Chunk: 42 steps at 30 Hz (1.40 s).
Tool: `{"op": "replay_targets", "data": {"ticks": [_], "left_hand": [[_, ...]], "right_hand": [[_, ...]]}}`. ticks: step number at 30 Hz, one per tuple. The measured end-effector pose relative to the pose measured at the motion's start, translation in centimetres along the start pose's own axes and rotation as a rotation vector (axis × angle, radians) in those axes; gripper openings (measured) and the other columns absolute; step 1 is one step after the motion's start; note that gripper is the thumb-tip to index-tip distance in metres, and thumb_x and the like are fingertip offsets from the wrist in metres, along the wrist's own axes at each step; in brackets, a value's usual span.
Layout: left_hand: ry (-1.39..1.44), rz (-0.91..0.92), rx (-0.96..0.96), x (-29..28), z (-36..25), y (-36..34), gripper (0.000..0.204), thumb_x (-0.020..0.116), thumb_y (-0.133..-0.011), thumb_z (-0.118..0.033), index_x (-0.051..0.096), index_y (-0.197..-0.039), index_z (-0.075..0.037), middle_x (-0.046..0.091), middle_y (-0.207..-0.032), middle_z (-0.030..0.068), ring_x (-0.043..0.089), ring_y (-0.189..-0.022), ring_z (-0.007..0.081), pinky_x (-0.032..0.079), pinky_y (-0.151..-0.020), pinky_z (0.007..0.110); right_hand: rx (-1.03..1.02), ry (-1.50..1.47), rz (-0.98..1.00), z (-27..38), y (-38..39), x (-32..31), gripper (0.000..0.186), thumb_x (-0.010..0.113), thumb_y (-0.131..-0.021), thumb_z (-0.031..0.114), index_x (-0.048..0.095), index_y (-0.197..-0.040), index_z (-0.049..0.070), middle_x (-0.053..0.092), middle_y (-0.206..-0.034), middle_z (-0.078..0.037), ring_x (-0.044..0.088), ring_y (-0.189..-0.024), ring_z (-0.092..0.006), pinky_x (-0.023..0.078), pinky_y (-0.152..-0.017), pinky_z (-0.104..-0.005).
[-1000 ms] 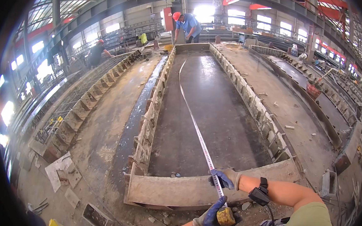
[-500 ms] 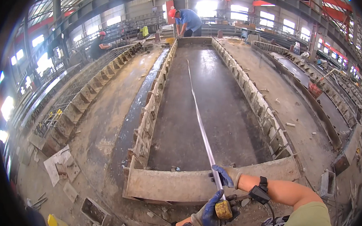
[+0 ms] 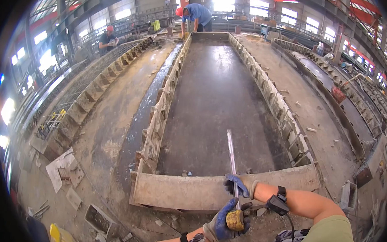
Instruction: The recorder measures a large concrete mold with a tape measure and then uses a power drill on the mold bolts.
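My left hand [image 3: 221,224], in a blue and grey work glove, is wrapped round a yellow tape measure [image 3: 235,220]. A short length of silvery tape blade [image 3: 231,154] sticks out ahead of it, its free end over the dark floor of a long steel mould [image 3: 216,113]. My right hand [image 3: 242,186], gloved the same way, closes round the blade just in front of the case. Both hands are near the mould's front end plate [image 3: 184,195]. A small black device [image 3: 278,204] is strapped to my right wrist.
Notched side rails [image 3: 158,119] flank the mould. At its far end a person in a blue shirt and red helmet [image 3: 199,15] bends over; another person [image 3: 107,40] is at far left. A metal box section [image 3: 101,219] and scrap plates [image 3: 65,170] lie at near left.
The tape blade has drawn back toward me and is now much shorter. My hands stay close to where they were. The person at the far end has shifted slightly left and bends lower.
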<state>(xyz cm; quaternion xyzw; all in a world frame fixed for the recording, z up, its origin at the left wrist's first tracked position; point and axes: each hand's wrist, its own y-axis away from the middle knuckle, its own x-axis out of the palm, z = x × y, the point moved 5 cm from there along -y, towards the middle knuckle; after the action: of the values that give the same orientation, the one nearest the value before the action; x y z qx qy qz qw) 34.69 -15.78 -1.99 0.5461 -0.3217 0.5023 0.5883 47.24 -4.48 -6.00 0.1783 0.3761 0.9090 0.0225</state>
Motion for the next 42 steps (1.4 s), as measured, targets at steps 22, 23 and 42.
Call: {"op": "replay_targets", "data": {"ticks": [22,23,42], "left_hand": [[-0.333,-0.364,1.174,-2.8,-10.2,1.5,0.049,0.056,-0.097,-0.045,0.047,-0.133,-0.013,0.063,-0.096,0.0038,0.062,-0.086,0.0121,0.053,-0.072,0.027],[-0.467,-0.489,1.262,-2.7,-11.3,2.5,0.053,0.056,-0.098,-0.043,0.042,-0.138,-0.012,0.062,-0.099,0.0051,0.060,-0.090,0.0115,0.052,-0.074,0.027],[-1.336,-2.005,1.621,-15.1,-6.0,34.6,0.040,0.073,-0.077,-0.005,0.064,-0.116,-0.009,0.065,-0.106,0.0085,0.062,-0.096,0.0248,0.048,-0.092,0.036]], "right_hand": [[-0.338,0.495,0.412,1.2,6.8,8.1,0.052,0.050,-0.101,0.026,0.035,-0.144,0.002,0.059,-0.125,-0.012,0.062,-0.105,-0.0173,0.054,-0.085,-0.0313],[-0.356,0.537,0.352,0.6,6.8,8.3,0.049,0.052,-0.101,0.024,0.038,-0.144,0.004,0.058,-0.125,-0.012,0.061,-0.106,-0.0183,0.054,-0.085,-0.0312],[-0.762,0.953,-0.101,2.3,4.4,7.6,0.047,0.065,-0.093,0.016,0.049,-0.137,0.011,0.058,-0.107,-0.005,0.052,-0.084,-0.0108,0.046,-0.081,-0.0267]]}}
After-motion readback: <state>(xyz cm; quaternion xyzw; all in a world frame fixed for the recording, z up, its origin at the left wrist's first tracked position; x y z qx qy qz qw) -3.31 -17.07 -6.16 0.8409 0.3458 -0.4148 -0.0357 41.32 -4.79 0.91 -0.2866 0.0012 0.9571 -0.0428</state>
